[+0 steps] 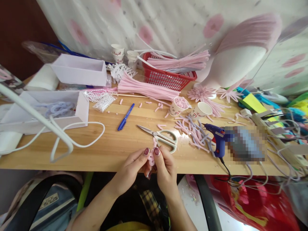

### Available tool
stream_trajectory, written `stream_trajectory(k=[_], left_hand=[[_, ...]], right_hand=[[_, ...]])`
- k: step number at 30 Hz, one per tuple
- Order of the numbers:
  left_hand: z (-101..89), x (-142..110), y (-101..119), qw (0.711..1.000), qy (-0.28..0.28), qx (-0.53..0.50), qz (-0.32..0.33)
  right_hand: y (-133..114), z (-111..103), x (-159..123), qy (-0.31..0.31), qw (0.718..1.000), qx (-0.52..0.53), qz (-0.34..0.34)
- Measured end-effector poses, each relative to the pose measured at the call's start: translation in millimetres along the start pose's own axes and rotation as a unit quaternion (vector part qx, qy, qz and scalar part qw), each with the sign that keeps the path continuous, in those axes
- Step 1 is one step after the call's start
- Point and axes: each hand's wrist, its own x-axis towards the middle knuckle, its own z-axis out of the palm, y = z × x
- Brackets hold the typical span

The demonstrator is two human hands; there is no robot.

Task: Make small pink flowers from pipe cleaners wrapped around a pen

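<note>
Between both hands, just above the table's front edge, is a pink pipe cleaner (pixel 151 158) bent into small curls, one end sticking up. My left hand (pixel 134 165) pinches it from the left with thumb and fingers. From the other side my right hand (pixel 166 165) closes on the same piece, its thumb on top. Most of the fingertips beneath are hidden. Right behind the hands lie scissors (pixel 166 141) with pale handles, blades pointing left. Cut pink and grey-lilac pipe cleaner pieces (pixel 194 133) are heaped to the right of them.
A blue glue gun (pixel 218 138) lies at right with its cable running off the edge. Two paper cups stand behind, one holding pink curls (pixel 181 102). Further back are a red basket (pixel 166 78) and long pink pipe cleaners (pixel 144 88). A blue pen (pixel 126 117) and white box (pixel 81 109) are left.
</note>
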Motion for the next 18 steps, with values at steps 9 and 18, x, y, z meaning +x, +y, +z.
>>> stream_trajectory(k=[9, 18], left_hand=[[0.9, -1.2, -6.7, 1.000, 0.018, -0.001, 0.015], [1.7, -1.6, -1.9, 0.993, 0.045, 0.108, 0.016]], right_hand=[[-2.7, 3.8, 0.4, 0.046, 0.996, -0.068, -0.033], [3.8, 0.8, 7.1, 0.032, 0.988, 0.122, 0.087]])
